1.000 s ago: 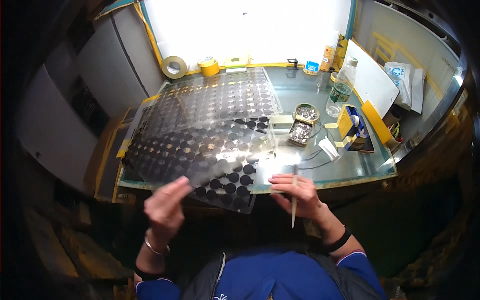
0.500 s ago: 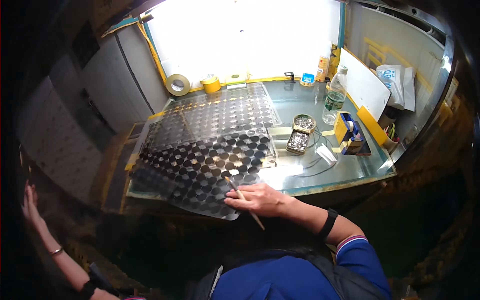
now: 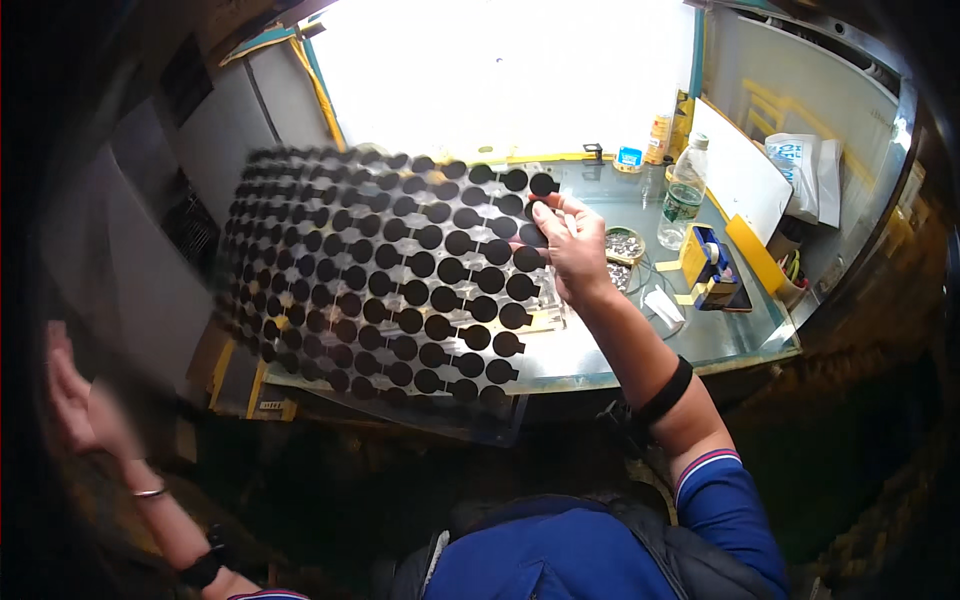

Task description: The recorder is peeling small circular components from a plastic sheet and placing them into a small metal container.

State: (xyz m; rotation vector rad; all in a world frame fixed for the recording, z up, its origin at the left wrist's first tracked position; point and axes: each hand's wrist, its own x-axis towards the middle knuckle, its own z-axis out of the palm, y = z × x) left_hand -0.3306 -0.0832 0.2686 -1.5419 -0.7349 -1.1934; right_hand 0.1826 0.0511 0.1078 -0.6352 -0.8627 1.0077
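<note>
A clear film sheet (image 3: 421,265) printed with rows of black discs is raised and bowed above the glass tabletop (image 3: 610,195). My right hand (image 3: 570,245) pinches its upper right edge, thumb on the near face and fingers behind. The paintbrush seen earlier does not show now. My left hand (image 3: 85,400) is off at the far left, fingers stretched out, holding nothing and partly smeared by motion. Below the raised film, the corner of another transparent sheet (image 3: 480,418) hangs past the table's front edge.
Behind the table is a bright lit panel (image 3: 500,80). To the right stand a plastic bottle (image 3: 684,195), round tin of small bits (image 3: 626,242), blue-and-yellow tape dispenser (image 3: 710,265) and crumpled white paper (image 3: 663,308). A white board (image 3: 745,160) leans along the right side.
My right hand has moved up and right, lifting the dotted film off the table; the paintbrush has gone from sight. My left hand has shifted slightly right.
</note>
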